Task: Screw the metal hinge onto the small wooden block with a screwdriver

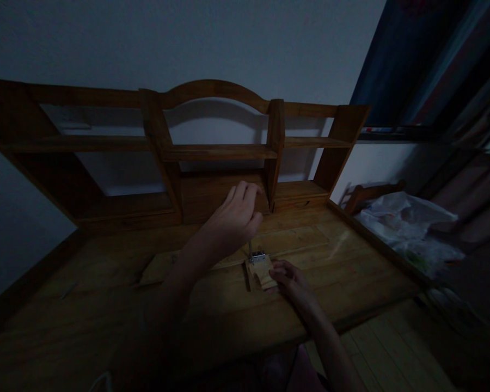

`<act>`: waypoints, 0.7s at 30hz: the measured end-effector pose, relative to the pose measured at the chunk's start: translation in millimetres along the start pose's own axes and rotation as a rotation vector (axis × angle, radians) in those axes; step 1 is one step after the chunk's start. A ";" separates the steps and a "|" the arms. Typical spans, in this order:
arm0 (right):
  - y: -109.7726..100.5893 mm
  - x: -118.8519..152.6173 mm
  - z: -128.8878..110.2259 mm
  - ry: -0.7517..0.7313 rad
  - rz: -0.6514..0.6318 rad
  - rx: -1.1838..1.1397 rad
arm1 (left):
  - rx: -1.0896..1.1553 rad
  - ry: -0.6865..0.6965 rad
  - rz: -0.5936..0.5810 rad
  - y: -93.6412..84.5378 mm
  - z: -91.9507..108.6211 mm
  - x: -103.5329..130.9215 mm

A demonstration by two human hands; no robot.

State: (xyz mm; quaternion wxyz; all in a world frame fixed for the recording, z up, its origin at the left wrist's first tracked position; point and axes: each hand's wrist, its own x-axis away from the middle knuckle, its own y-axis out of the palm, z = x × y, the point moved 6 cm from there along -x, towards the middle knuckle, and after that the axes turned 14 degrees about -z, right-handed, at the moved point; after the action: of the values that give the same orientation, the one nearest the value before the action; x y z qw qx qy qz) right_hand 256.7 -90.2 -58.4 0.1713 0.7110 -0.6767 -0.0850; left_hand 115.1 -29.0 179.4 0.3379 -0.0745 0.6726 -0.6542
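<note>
My left hand (pixel 240 215) is raised over the desk, its fingers curled round what looks like a screwdriver (pixel 250 249). Only the thin metal shaft shows below the fist; the handle is hidden. The tip meets a small silver hinge (pixel 258 255) at the far edge of a small pale wooden piece (pixel 264 272). From the right, my right hand (pixel 289 276) grips that wooden piece between thumb and fingers, close to the desktop. In the dim light, the screws cannot be made out.
Below them spreads the wooden desktop (pixel 228 321). A pale board (pixel 157 268) lies to the left, and a long wooden strip (pixel 294 238) lies behind my hands. A wooden shelf unit (pixel 220 152) stands along the back. Plastic bags (pixel 408 218) sit beyond the right edge.
</note>
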 end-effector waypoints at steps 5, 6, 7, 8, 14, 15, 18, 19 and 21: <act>-1.7 -0.9 2.0 -0.002 0.010 -0.006 | 0.044 -0.020 0.024 3.7 -0.8 -1.7; -1.9 -1.2 2.6 -0.005 0.008 -0.010 | 0.065 -0.042 0.035 4.9 -3.3 -3.1; -2.1 -1.5 3.0 -0.008 0.005 -0.013 | 0.093 -0.073 0.043 6.0 -6.5 -4.6; -2.1 -1.7 3.2 -0.008 0.003 -0.013 | 0.126 -0.115 0.046 6.9 -10.3 -6.1; -3.3 0.1 0.6 0.014 0.046 0.030 | 0.168 -0.347 -0.016 8.0 -26.2 -7.4; -3.0 0.3 0.1 0.014 0.045 0.031 | 0.139 -0.331 -0.031 8.6 -25.8 -7.1; -0.6 -0.2 -0.7 0.008 0.012 0.015 | 0.062 -0.238 -0.053 11.7 -23.0 -5.5; 0.0 -0.4 -0.8 0.005 0.003 0.009 | 0.046 -0.215 -0.055 12.9 -22.2 -4.9; 0.3 -0.5 -1.0 0.002 0.002 0.001 | 0.027 -0.193 -0.065 14.9 -21.0 -4.1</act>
State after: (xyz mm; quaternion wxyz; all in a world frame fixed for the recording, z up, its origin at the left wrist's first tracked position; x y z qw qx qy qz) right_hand 256.7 -89.6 -57.4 0.1715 0.7106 -0.6772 -0.0836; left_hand 111.7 -7.3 165.2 0.3807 -0.1542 0.6252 -0.6636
